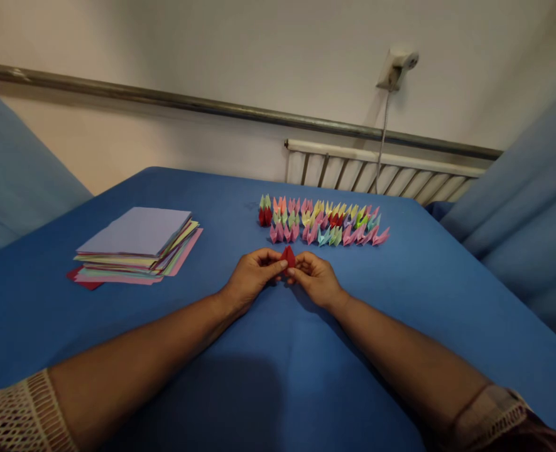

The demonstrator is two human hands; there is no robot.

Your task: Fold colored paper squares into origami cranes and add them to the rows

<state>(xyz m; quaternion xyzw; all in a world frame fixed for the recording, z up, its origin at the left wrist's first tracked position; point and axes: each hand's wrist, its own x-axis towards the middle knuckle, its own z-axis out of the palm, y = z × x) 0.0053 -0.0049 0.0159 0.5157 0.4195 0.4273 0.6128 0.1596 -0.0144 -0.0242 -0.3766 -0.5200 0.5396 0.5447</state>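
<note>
A small folded red paper piece (pixel 288 255) is pinched between both my hands over the middle of the blue table (pixel 278 351). My left hand (pixel 252 276) grips its left side with closed fingers. Closed on its right side is my right hand (pixel 316 278). Just beyond my hands stand rows of several small folded paper pieces (pixel 322 223) in pink, yellow, green, red and blue.
A stack of coloured paper sheets (pixel 139 247) with a lilac sheet on top lies at the left of the table. Blue fabric hangs at both sides. Behind the table are a wall, a metal rail (pixel 202 105) and a white rack (pixel 381 169).
</note>
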